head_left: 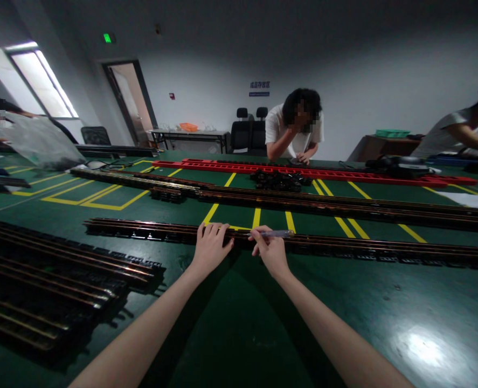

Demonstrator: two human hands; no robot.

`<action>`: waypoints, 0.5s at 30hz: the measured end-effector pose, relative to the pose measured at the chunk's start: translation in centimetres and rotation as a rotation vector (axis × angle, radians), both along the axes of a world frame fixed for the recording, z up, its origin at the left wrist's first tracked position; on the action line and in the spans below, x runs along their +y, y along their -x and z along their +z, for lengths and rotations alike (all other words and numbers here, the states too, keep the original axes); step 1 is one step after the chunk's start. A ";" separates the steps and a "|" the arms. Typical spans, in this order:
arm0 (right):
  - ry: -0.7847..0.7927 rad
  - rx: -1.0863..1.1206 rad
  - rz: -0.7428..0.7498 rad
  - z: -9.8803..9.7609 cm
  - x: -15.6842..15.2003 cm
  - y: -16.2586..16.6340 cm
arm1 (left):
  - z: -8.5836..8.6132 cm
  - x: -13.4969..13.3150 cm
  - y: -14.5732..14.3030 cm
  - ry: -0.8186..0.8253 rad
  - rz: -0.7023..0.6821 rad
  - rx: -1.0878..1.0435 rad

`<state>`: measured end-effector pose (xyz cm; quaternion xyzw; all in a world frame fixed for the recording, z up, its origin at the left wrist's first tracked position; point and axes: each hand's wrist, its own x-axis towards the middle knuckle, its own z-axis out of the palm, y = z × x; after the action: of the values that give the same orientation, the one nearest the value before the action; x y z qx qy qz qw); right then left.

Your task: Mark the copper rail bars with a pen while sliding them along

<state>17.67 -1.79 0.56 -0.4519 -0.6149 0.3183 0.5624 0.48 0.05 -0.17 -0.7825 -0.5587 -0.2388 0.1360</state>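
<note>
A long black rail with copper-coloured strips [352, 244] lies across the green table in front of me. My left hand [212, 242] rests on it, palm down with the fingers spread. Just to the right, my right hand [269, 248] grips a slim tool with a clear handle [281, 234], which looks like a screwdriver or a pen. Its tip points left at the rail, between my two hands. Whether the tip touches the rail is too small to tell.
Several similar rails [61, 280] lie stacked at the left. Behind mine run more long rails [303, 200], a heap of black parts [281, 180] and a red slotted bar [344, 173]. Across the table a person [295, 126] leans over; others sit at both sides. A plastic bag [42, 143] stands far left.
</note>
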 end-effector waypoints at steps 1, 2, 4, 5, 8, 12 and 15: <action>0.000 -0.006 0.001 0.0 0.0 0.0 | 0.0 0.0 0.0 -0.001 -0.002 -0.007; 0.000 -0.011 0.003 0.0 0.0 -0.1 | 0.0 0.0 0.0 -0.003 -0.004 -0.014; -0.001 -0.017 0.004 0.1 0.0 -0.1 | -0.1 0.0 0.0 -0.007 -0.005 -0.021; -0.002 -0.018 0.001 0.1 -0.1 -0.1 | -0.1 0.0 0.0 -0.009 -0.005 -0.023; 0.002 -0.019 -0.002 0.0 -0.1 -0.1 | -0.2 0.0 0.0 -0.013 -0.012 -0.020; 0.001 -0.002 0.004 -0.1 0.1 0.0 | -0.2 0.0 0.1 -0.026 -0.016 -0.006; -0.005 0.006 -0.002 -0.2 0.2 0.0 | -0.1 -0.1 0.1 -0.027 -0.016 0.009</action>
<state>17.70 -1.63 0.39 -0.4503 -0.6135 0.3176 0.5657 0.38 -0.03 -0.24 -0.7861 -0.5485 -0.2441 0.1470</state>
